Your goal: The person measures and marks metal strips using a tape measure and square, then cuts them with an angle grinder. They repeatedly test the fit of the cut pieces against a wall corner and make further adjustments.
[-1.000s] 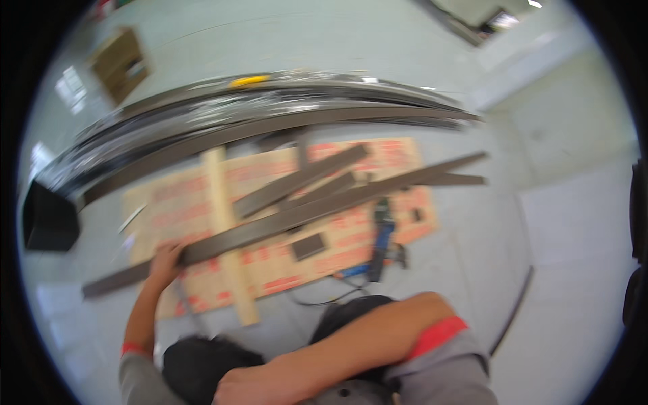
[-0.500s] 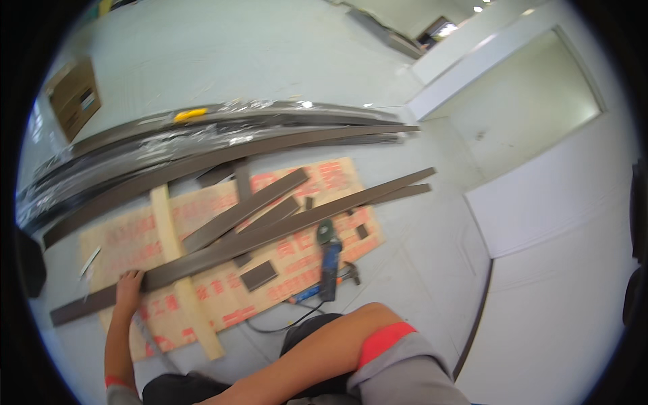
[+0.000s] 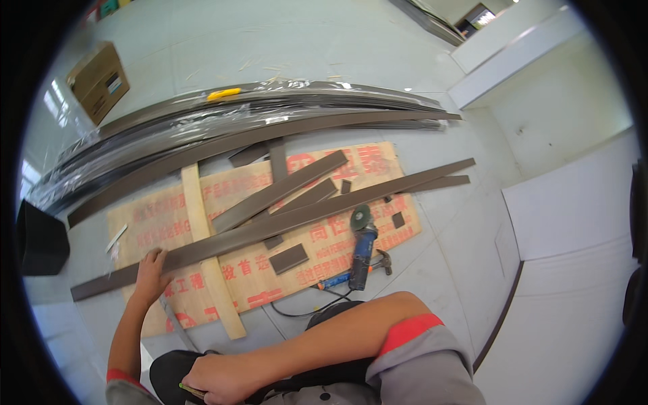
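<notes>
A long dark-brown strip [image 3: 270, 231] lies slantwise over a printed board [image 3: 270, 275] and a pale wooden batten [image 3: 196, 202]. My left hand [image 3: 152, 275] grips the strip near its left end, fingers curled over its far edge and thumb on the near side. Low in the view, close to my body, my right hand [image 3: 219, 378] is closed around a thin item with a green tip [image 3: 192, 389]; most of it is hidden by the fingers. Shorter brown offcuts [image 3: 289, 258] lie around the long strip.
A blue angle grinder [image 3: 363, 253] with its cord and a hammer [image 3: 383, 262] lie right of the board. Beyond it stretch plastic-wrapped strips [image 3: 182, 125] with a yellow cutter [image 3: 224, 94] on top. A cardboard box [image 3: 98, 81] stands far left; a black bin [image 3: 42, 239] is at left.
My right hand has come into view at the bottom, holding the thin green-tipped item. My left hand remains on the long strip. The whole scene has shifted rightward in the view.
</notes>
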A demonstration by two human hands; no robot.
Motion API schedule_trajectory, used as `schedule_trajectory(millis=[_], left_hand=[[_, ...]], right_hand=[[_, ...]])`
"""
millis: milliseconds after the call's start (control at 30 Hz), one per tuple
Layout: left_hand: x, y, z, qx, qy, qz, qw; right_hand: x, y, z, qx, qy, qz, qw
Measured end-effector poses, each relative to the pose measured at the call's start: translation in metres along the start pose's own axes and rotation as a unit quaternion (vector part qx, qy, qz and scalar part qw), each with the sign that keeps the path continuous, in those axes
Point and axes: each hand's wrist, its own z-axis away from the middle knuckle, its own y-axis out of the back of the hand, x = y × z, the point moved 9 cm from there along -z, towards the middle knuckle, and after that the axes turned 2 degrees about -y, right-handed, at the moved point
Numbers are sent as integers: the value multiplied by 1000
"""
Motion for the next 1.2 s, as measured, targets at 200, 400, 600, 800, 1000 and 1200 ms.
schedule_trajectory(millis=[200, 400, 600, 800, 1000, 1200], left_hand=[[36, 17, 3, -30, -22, 28, 999], [53, 16, -5, -48, -51, 29, 997], [72, 6, -16, -41, -57, 46, 996], [83, -2, -23, -57, -58, 49, 996], [100, -3, -31, -53, -85, 34, 994], [102, -8, -29, -70, -87, 19, 994]], right_hand=[[15, -46, 19, -237, -40, 20, 971], [-62, -6, 15, -245, 59, -190, 949], [-68, -34, 29, -253, 269, -56, 928], [-58, -57, 40, -158, 416, 254, 859], [-78, -33, 59, -148, 339, 239, 898], [-111, -1, 68, -178, 252, 209, 928]])
